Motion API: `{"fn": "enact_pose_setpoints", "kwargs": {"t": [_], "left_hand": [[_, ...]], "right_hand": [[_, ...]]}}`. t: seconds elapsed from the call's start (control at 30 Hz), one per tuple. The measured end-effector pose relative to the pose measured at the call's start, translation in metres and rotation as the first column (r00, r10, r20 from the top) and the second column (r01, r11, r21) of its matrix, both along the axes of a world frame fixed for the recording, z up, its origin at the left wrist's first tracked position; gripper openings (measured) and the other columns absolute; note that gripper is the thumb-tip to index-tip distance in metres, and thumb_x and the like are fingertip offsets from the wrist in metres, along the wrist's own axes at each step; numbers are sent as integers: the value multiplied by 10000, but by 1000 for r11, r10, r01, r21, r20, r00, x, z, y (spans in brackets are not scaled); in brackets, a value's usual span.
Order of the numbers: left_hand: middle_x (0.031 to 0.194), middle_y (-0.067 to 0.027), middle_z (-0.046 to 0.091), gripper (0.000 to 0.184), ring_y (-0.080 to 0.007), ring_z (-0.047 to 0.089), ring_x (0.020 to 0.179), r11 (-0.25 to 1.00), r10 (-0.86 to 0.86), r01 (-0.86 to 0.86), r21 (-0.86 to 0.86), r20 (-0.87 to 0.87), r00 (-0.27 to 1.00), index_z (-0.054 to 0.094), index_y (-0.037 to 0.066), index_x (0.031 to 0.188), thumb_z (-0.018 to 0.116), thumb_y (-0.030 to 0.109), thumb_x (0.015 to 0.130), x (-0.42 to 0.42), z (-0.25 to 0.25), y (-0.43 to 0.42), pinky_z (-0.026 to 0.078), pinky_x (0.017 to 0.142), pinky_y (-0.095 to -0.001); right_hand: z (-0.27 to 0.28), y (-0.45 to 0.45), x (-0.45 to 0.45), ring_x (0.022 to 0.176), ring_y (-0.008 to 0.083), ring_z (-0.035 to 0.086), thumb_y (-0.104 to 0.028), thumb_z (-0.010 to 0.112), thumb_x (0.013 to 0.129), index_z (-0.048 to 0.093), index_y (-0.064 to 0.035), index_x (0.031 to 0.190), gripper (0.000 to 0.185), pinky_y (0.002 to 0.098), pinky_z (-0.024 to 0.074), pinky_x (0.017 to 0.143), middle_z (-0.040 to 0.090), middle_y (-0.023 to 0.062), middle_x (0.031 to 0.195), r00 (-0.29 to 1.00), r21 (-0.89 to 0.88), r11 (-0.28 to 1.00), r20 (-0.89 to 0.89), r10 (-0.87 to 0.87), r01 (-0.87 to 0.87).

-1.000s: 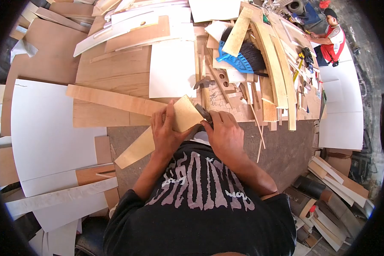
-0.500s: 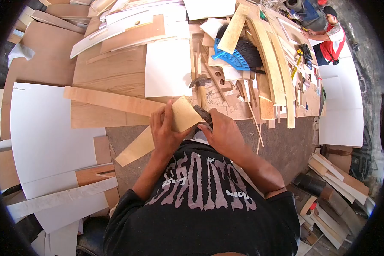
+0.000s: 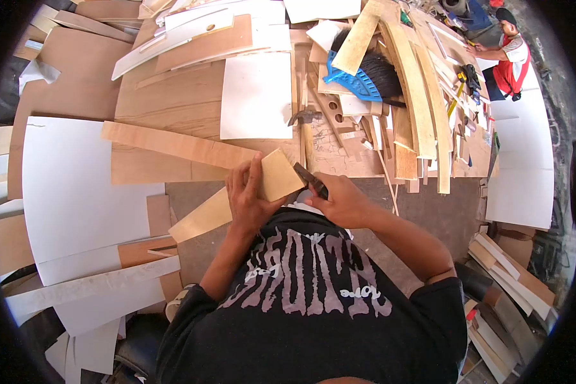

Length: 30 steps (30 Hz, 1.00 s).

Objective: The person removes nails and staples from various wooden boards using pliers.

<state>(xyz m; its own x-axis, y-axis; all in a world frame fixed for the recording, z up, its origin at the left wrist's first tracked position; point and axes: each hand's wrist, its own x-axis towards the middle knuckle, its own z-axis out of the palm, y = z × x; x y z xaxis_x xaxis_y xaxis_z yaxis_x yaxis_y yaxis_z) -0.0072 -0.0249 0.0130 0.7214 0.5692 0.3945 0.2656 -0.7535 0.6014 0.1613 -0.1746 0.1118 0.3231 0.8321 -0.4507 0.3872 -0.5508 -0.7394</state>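
Workbench (image 3: 166,102) amid stacked boards and sheets (image 3: 89,192).

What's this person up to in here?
The person steadies a pale board in the left hand at the near edge of a cluttered worktable. The right hand grips a dark hand tool up by the board's end; its exact type is hard to tell. A hammer lies on the table just beyond. At the far right, a co-worker in red and white reaches toward the table.
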Motion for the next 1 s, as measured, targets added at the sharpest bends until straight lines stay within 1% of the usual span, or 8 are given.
{"fn": "enact_pose_setpoints", "kwargs": {"t": [0.23, 0.3, 0.43, 0.53, 0.63, 0.7, 0.93, 1.0], "left_hand": [[1272, -182, 587, 1052, -358, 581, 1144, 1000, -26, 27, -13, 47, 999, 488, 44, 1514, 932, 194, 572, 3, -10, -7, 503, 981, -455], [1274, -184, 586, 1047, -358, 582, 1148, 999, -38, 38, -29, 19, 999, 492, 43, 1512, 933, 196, 574, 3, -9, -8, 508, 982, -453], [1265, -170, 602, 1044, -344, 592, 1128, 999, -46, 47, -21, 38, 998, 508, 29, 1493, 937, 207, 559, 6, -8, -13, 489, 979, -450], [1268, -161, 618, 1044, -339, 590, 1127, 995, -53, 58, -78, 61, 997, 520, 15, 1480, 933, 202, 539, 12, -10, -15, 461, 998, -452], [1265, -174, 616, 1038, -344, 600, 1132, 993, -81, 86, -83, 68, 994, 519, 6, 1480, 927, 185, 541, 17, -4, -13, 484, 996, -444], [1259, -182, 613, 1035, -345, 608, 1128, 993, -96, 101, -61, 78, 992, 519, 2, 1478, 925, 178, 543, 20, 0, -13, 501, 986, -438], [1219, -191, 603, 981, -326, 645, 1075, 994, -100, 105, -41, 110, 989, 527, -21, 1462, 914, 172, 581, 42, 20, -19, 554, 909, -406], [1214, -190, 603, 966, -323, 646, 1072, 995, -85, 90, -45, 106, 991, 528, -32, 1456, 910, 174, 594, 45, 24, -25, 555, 906, -403]], "right_hand": [[-13, -13, 18, 823, 300, 622, -236, 745, 911, 569, 2, 935, 298, 423, 476, 747, 602, 162, 825, 983, 57, 997, -172, 69, -60], [-12, -17, 21, 631, 101, 491, -235, 739, 951, 491, -72, 910, 299, 285, 421, 573, 477, -14, 748, 884, 53, 998, -465, 41, -18], [-14, -23, 32, 618, 74, 486, -254, 735, 964, 470, -96, 909, 314, 245, 408, 547, 464, -34, 741, 847, 95, 994, -522, 99, -57], [-15, -28, 39, 658, 120, 527, -194, 728, 945, 493, -73, 895, 268, 312, 449, 582, 492, -5, 755, 822, 17, 997, -565, 69, -72], [-28, -35, 44, 578, 92, 467, -188, 720, 958, 480, -96, 912, 261, 268, 385, 490, 476, -18, 733, 670, 83, 996, -739, 77, -23], [-32, -38, 47, 597, 74, 411, -148, 704, 977, 432, -114, 958, 274, 241, 345, 515, 424, -39, 718, 304, 74, 997, -950, 76, -17], [-41, -45, 54, 621, 74, 390, -119, 653, 1009, 425, -116, 988, 229, 231, 319, 522, 410, -20, 780, 22, 162, 985, -987, 162, 49], [-37, -47, 54, 621, 70, 363, -132, 652, 1010, 426, -118, 1002, 226, 232, 301, 516, 395, -22, 786, -131, 153, 984, -978, 164, 89]]}}
